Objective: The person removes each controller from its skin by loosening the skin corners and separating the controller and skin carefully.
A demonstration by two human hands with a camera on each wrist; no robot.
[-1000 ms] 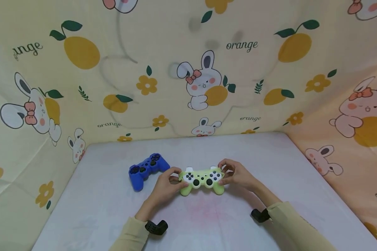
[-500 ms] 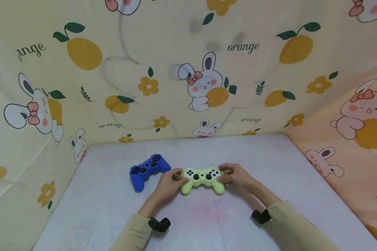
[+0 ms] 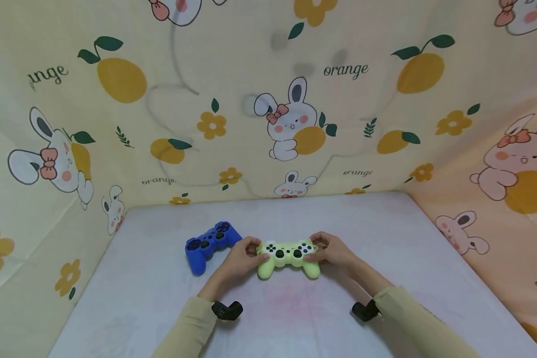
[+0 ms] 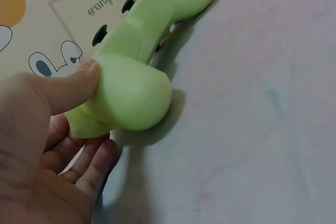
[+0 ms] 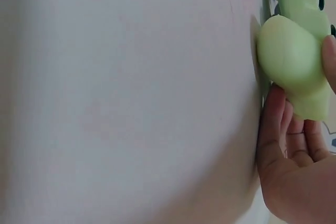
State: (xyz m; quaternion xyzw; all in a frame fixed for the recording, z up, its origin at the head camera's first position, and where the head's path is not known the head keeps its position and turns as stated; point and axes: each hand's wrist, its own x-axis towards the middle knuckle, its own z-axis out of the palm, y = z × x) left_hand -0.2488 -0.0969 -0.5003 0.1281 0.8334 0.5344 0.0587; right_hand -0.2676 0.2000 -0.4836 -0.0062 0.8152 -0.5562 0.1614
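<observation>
Both hands hold a game controller [image 3: 288,258] in a light green cover, with white button areas and two black thumbsticks facing up. My left hand [image 3: 243,258] pinches its left end, thumb on the face near the direction pad and fingers behind and under. At the right end, my right hand [image 3: 333,251] grips it the same way, thumb beside the right stick. In the left wrist view the green grip [image 4: 134,93] hangs close over the table, its shadow just beside it. The right wrist view shows the fingers [image 5: 273,129] curled beneath the other grip.
A blue game controller [image 3: 212,244] lies at an angle just left of the left hand. The white table [image 3: 291,323] meets a cream cloth [image 3: 232,109] printed with rabbits and oranges at the back and sides. Each wrist wears a black camera [image 3: 227,311].
The green controller has tilted so its grips point more toward the person and its top triggers show less. Both hands keep hold of it. The blue controller stays put.
</observation>
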